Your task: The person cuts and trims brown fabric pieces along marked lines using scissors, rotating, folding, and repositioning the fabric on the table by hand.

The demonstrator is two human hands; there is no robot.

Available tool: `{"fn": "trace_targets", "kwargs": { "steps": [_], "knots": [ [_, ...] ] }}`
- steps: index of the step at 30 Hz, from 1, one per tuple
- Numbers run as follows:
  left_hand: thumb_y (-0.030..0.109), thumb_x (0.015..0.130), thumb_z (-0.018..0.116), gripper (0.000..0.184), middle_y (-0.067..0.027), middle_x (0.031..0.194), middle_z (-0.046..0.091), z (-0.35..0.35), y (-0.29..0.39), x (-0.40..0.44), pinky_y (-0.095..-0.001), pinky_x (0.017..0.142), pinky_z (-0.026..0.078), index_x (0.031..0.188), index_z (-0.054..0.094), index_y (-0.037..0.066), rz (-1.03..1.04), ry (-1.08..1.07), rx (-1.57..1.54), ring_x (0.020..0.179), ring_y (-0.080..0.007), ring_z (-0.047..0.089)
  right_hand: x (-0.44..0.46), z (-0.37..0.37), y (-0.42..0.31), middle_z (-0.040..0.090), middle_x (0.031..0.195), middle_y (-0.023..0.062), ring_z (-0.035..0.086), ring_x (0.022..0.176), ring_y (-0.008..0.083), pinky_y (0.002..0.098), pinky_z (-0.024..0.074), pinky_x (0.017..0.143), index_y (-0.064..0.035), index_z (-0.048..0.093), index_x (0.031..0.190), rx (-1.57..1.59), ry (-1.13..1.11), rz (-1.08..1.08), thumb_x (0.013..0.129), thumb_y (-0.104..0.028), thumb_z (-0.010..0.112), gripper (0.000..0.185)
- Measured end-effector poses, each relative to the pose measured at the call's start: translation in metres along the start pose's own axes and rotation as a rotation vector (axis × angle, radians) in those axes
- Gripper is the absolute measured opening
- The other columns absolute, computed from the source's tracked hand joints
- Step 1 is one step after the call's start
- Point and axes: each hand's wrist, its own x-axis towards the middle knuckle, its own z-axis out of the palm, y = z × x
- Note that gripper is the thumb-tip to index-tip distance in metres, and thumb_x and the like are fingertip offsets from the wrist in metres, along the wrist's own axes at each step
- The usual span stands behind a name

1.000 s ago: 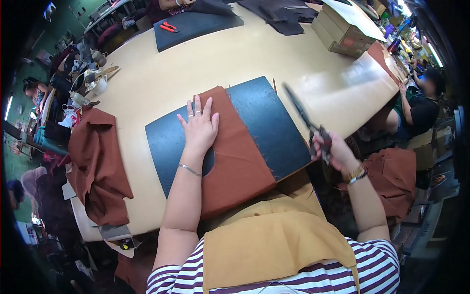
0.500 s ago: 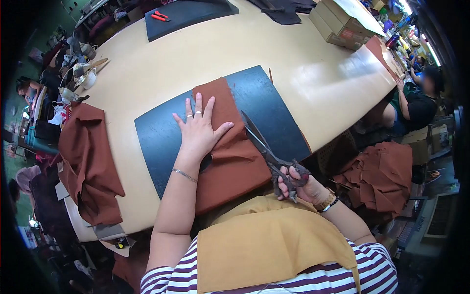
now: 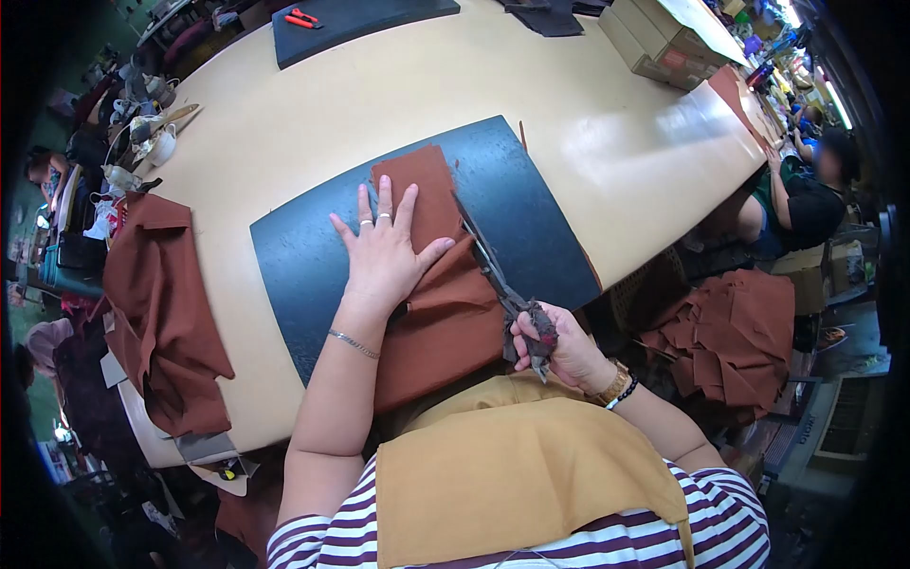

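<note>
Rust-brown fabric [image 3: 424,356] lies folded on a dark cutting mat [image 3: 313,237], reaching to the table's near edge. My left hand [image 3: 384,247] presses flat on it, fingers spread, two rings showing. In my right hand [image 3: 550,346] are large scissors [image 3: 491,268], their handles wrapped in dark, ragged cloth. The blades lie along the fabric's right edge and point away from me. They look nearly closed; whether cloth is between them I cannot tell.
More rust-brown fabric [image 3: 166,303] drapes over the table's left edge, and a crumpled heap [image 3: 725,341] sits at the right. A red cutter [image 3: 301,18] rests on another dark mat [image 3: 370,27]. Cardboard boxes [image 3: 654,47] stand far right, near a seated person [image 3: 806,204].
My right hand has moved left and slightly up with the scissors, and the blades have come closer together. My left hand keeps its place on the fabric. The view has shifted slightly.
</note>
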Motion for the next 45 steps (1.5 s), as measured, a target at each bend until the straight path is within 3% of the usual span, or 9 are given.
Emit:
{"fn": "trace_targets", "kwargs": {
  "steps": [8, 20, 35, 45],
  "knots": [
    [0.071, 0.082, 0.044, 0.085, -0.016, 0.154, 0.017, -0.002, 0.0, -0.001, -0.0722, 0.103, 0.008, 0.147, 0.027, 0.019, -0.003, 0.002, 0.003, 0.142, -0.0396, 0.012, -0.003, 0.003, 0.005, 0.057, 0.07, 0.0009, 0.057, 0.06, 0.0089, 0.0242, 0.0514, 0.059, -0.0074, 0.054, 0.09, -0.044, 0.036, 0.004, 0.091, -0.022, 0.063, 0.017],
    [0.07, 0.083, 0.044, 0.084, -0.016, 0.154, 0.017, -0.001, 0.003, -0.002, -0.0721, 0.103, 0.009, 0.147, 0.028, 0.018, 0.007, 0.005, 0.023, 0.142, -0.039, 0.013, 0.009, 0.017, -0.01, 0.056, 0.068, -0.0006, 0.056, 0.058, 0.0076, 0.0234, 0.0509, 0.057, -0.0085, 0.054, 0.088, -0.065, 0.058, -0.011, 0.091, -0.028, 0.062, 0.021],
    [0.07, 0.082, 0.045, 0.085, -0.0157, 0.154, 0.018, -0.003, 0.004, -0.002, -0.0715, 0.104, 0.008, 0.147, 0.028, 0.018, -0.001, -0.011, -0.003, 0.142, -0.0382, 0.011, 0.013, 0.016, -0.009, 0.055, 0.071, -0.0013, 0.056, 0.062, 0.0068, 0.0239, 0.0524, 0.06, -0.0091, 0.054, 0.089, -0.064, 0.012, -0.06, 0.091, -0.022, 0.061, 0.015],
    [0.069, 0.083, 0.047, 0.083, -0.0143, 0.154, 0.018, -0.004, 0.004, -0.002, -0.0715, 0.104, 0.008, 0.147, 0.028, 0.02, -0.006, -0.031, 0.017, 0.142, -0.0375, 0.012, 0.026, 0.017, -0.012, 0.056, 0.072, -0.0014, 0.056, 0.06, 0.0059, 0.0219, 0.0514, 0.057, -0.0102, 0.055, 0.09, -0.059, 0.013, -0.098, 0.089, -0.028, 0.065, 0.02]
  ]
}}
